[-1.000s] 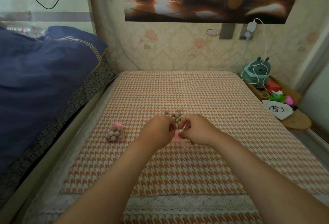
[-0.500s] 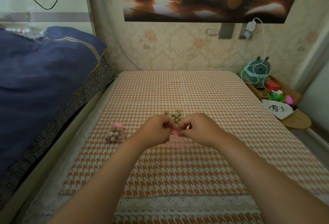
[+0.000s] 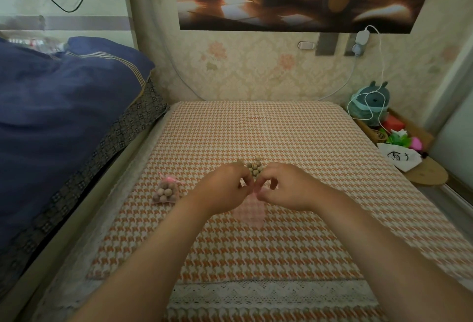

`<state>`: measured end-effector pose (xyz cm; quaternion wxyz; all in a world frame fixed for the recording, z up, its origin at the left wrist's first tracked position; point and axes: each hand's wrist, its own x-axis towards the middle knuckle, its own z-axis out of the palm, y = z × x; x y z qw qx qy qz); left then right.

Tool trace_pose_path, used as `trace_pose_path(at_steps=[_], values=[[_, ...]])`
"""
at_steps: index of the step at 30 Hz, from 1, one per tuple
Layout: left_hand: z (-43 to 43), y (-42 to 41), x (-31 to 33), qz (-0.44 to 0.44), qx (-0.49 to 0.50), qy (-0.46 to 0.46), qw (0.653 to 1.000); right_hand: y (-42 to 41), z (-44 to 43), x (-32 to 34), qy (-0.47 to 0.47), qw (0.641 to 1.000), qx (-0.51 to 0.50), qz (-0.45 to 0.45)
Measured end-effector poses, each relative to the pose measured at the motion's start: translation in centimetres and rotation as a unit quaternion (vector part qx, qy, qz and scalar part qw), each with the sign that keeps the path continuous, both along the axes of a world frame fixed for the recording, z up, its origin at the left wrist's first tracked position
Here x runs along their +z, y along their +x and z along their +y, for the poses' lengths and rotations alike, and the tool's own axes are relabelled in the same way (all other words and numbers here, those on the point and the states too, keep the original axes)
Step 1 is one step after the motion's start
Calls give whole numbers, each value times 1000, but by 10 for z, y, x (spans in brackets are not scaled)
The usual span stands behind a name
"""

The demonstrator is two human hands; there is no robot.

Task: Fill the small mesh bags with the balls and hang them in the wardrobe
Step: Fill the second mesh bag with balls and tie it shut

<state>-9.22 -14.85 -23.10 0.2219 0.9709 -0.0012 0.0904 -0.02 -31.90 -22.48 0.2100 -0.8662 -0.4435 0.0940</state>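
Near the left edge of the houndstooth mat (image 3: pixel 256 257) lies a filled mesh bag (image 3: pixel 165 191), cinched at the top, with pale balls showing through the pink netting. Mid-mat, the left hand (image 3: pixel 225 190) pinches one side of the empty mesh bag (image 3: pixel 249 210) at its mouth, and the right hand (image 3: pixel 284 190) pinches the other side. The risk here is that flimsy netting: one slipped pinch and the mouth collapses, or a stray knuckle scatters the loose balls (image 3: pixel 254 168) heaped just beyond the hands. The empty bag looks sheer, pink and limp, draped on the mat beneath the fingers.
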Motion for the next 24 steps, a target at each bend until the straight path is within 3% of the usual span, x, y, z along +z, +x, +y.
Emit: trace_pose_path(at_steps=[3,6,13,18,24], values=[[4,-1,-1,14,-9,-43,999,-1,-4,-1,14,995,-8,102],[6,-2,0,21,-21,-45,999,0,-7,-3,-34,995,1,89],[7,-5,-1,18,-33,-124,992,1,-6,-3,45,996,-42,60],[6,-3,-4,6,-27,-157,987,3,-8,-6,93,985,-11,143],[4,-4,-1,13,-42,-192,980,3,-4,-7,80,984,2,157]])
